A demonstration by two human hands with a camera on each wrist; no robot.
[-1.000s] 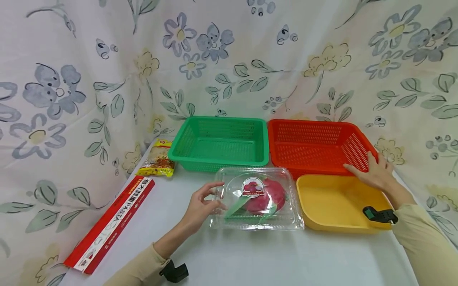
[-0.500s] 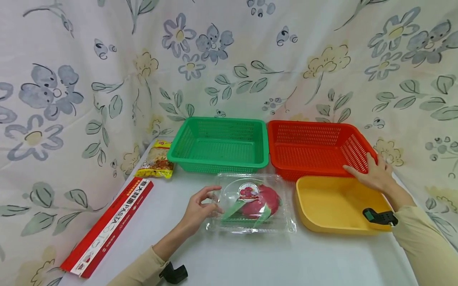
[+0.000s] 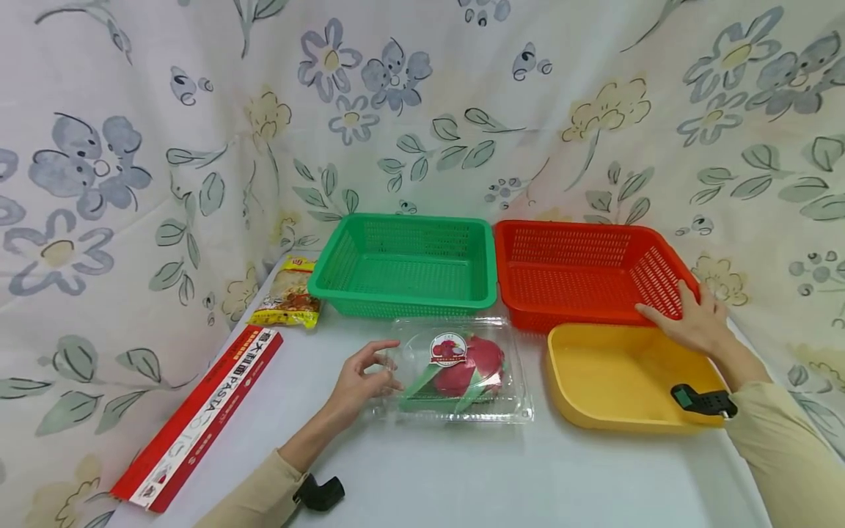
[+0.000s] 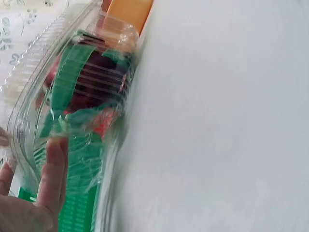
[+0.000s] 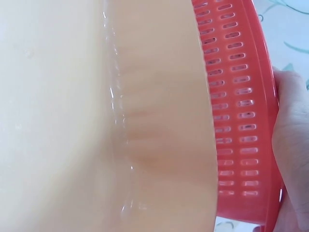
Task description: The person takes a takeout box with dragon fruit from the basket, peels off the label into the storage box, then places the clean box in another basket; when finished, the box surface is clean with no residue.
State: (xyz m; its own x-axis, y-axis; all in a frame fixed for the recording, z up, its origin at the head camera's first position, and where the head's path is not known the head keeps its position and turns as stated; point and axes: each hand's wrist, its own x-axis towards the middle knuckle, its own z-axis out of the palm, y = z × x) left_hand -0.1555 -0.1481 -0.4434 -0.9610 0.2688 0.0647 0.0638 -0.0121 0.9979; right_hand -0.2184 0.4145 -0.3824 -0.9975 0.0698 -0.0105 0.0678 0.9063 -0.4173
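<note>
My left hand [image 3: 356, 383] pinches the left side of a clear plastic clamshell box [image 3: 517, 396], thumb in front and fingers behind. Inside lies a pink dragon fruit [image 3: 487, 357] with green leaf tips, partly covered by a round label [image 3: 448, 349] on the lid. In the left wrist view the fingers [image 4: 53, 169] overlap the clear wall of the box. My right hand [image 3: 698, 324] grips the front right corner of a red slotted basket [image 3: 568, 286]; in the right wrist view it lies along the outer rim. Right below that hand stands a yellow basin [image 3: 627, 381].
A green basket [image 3: 422, 282] stands left of the red one, behind the box. At the left lie a yellow food packet [image 3: 288, 293] and a long red pasta box [image 3: 198, 418]. A floral curtain [image 3: 422, 110] hangs behind the white table [image 3: 449, 477].
My left hand and the clear box with the dragon fruit have moved left, widening the gap to the yellow basin. My right hand stays on the red basket.
</note>
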